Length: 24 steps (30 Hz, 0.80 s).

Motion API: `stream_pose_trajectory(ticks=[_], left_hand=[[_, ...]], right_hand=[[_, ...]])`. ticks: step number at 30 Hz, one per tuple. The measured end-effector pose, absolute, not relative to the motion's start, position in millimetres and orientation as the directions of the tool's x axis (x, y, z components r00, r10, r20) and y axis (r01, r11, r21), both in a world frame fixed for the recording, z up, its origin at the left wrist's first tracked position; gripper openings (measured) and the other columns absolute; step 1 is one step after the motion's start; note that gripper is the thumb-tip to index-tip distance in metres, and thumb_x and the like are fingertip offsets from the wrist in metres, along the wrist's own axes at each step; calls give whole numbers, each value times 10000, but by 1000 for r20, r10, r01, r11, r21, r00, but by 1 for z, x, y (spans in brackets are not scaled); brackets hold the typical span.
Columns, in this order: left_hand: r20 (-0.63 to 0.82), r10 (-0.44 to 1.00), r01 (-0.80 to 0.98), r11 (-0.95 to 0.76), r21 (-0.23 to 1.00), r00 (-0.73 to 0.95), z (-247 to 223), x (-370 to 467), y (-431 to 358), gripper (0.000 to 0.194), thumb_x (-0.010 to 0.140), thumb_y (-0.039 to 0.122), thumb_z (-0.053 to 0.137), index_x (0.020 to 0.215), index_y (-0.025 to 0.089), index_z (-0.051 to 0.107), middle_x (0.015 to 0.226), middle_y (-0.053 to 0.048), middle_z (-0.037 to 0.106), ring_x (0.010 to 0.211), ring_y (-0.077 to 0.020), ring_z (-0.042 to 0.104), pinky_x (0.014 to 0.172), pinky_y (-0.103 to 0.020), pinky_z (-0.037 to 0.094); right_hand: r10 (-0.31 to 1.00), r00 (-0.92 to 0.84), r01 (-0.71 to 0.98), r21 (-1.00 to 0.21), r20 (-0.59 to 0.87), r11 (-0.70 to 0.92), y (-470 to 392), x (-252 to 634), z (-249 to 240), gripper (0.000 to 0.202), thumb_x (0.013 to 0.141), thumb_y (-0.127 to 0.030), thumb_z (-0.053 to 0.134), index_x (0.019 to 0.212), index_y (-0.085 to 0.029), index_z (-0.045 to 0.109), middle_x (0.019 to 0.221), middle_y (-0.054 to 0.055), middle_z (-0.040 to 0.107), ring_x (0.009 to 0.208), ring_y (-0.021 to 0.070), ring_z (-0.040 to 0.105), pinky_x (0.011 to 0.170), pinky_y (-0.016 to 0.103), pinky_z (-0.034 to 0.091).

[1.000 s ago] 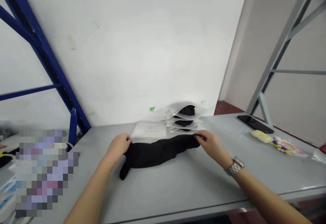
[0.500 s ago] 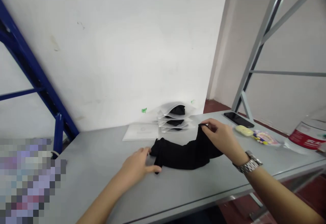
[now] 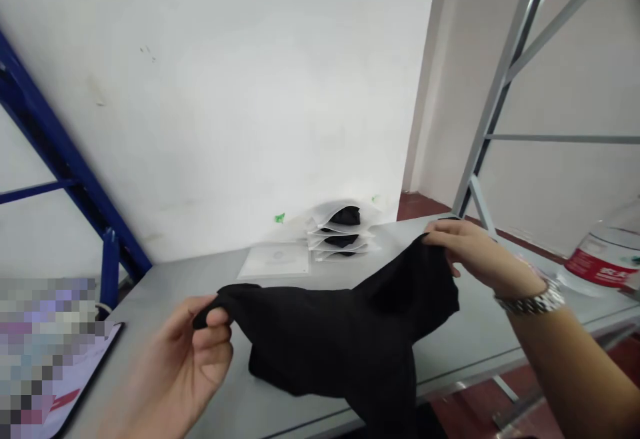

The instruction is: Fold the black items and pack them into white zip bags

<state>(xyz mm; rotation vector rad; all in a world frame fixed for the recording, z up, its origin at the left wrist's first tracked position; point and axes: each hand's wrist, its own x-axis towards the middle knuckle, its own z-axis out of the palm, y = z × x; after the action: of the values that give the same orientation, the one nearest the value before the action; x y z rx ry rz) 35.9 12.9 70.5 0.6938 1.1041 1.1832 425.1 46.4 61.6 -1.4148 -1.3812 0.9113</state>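
A black cloth garment is stretched between my two hands above the table, its lower part hanging over the front edge. My left hand pinches one end of it, thumb and fingers closed on the fabric. At the other side my right hand, with a metal watch on the wrist, grips an upper corner. The exact cut of the garment cannot be made out. Behind it stands a stack of translucent bags with black cloth inside. Beside the stack lies a flat white packet.
The grey table backs onto a white panel. A large clear bottle with a red label stands at the right. A partly pixelated flat object lies at the left. Blue and grey metal frames rise on both sides.
The garment has been lifted off the table and spread wider. My left hand has moved left and now grips its end; my right hand has moved right, hiding the phone.
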Motion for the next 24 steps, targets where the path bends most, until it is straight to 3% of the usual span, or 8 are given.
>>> stream_pose_trajectory(ticks=[4, 6, 8, 11, 14, 16, 20, 24], left_hand=[[-136, 989, -287, 113, 951, -62, 52, 42, 31, 214, 804, 317, 434, 928, 201, 564, 997, -77, 684, 992, -225, 647, 767, -328, 567], [-14, 1000, -140, 14, 990, 4, 29, 45, 42, 312, 822, 390, 443, 1043, 187, 529, 1170, -122, 626, 1111, -278, 587, 879, -424, 521], [97, 992, 182, -111, 977, 82, 7, 44, 46, 352, 793, 405, 513, 1082, 205, 532, 1236, -127, 586, 1148, -302, 554, 942, -469, 468], [219, 932, 686, -360, 633, 287, -13, 40, 44, 372, 774, 295, 541, 1145, 277, 563, 1312, -70, 532, 1212, -296, 487, 1032, -470, 368], [144, 916, 879, -400, 260, 375, -11, 48, 45, 520, 749, 164, 525, 1263, 236, 496, 1322, -115, 512, 1149, -311, 529, 961, -454, 414], [26, 954, 948, -301, 107, 300, -2, 60, 47, 596, 725, 170, 583, 1302, 130, 438, 1246, -197, 553, 1062, -354, 574, 859, -464, 453], [-123, 979, 986, -165, -26, 160, 7, 81, 43, 647, 675, 335, 705, 1204, 39, 481, 1038, -228, 662, 994, -377, 610, 898, -531, 390], [-125, 976, 978, -190, -89, 178, -8, 76, 22, 747, 603, 367, 772, 1224, 54, 498, 1265, -269, 541, 1215, -370, 472, 1038, -590, 223]], right_hand=[[982, -118, 429, -900, -147, -83, 83, 416, 33, 186, 707, -351, 647, 722, -176, 588, 459, -24, 550, 376, 103, 486, 386, 204, 314], [998, -9, 484, -874, -62, -50, 92, 410, 13, 245, 665, -330, 692, 845, -178, 623, 611, 5, 623, 467, 115, 532, 438, 219, 379], [989, 62, 550, -832, 131, 76, 88, 403, -3, 389, 640, -312, 720, 1005, -216, 626, 797, 18, 637, 582, 129, 558, 531, 247, 438], [958, -160, 601, -746, 239, 286, 67, 387, -12, 613, 682, -344, 702, 1259, -307, 499, 975, 22, 598, 704, 153, 574, 648, 286, 482], [862, -463, 625, -613, 208, 484, 47, 356, -10, 643, 755, -360, 644, 1349, -319, 402, 1040, 42, 570, 761, 167, 579, 690, 295, 487], [771, -589, 658, -412, 241, 631, 42, 328, -10, 611, 770, -354, 638, 1338, -286, 423, 1051, 64, 560, 815, 192, 573, 727, 316, 474], [587, -779, 602, 1, 219, 799, 51, 280, -25, 416, 777, -424, 632, 1109, -178, 584, 969, 87, 574, 820, 219, 554, 663, 319, 445], [543, -796, 589, 138, 266, 796, 75, 266, -30, 152, 886, -243, 478, 819, -166, 590, 841, 40, 594, 696, 157, 543, 537, 262, 365]])
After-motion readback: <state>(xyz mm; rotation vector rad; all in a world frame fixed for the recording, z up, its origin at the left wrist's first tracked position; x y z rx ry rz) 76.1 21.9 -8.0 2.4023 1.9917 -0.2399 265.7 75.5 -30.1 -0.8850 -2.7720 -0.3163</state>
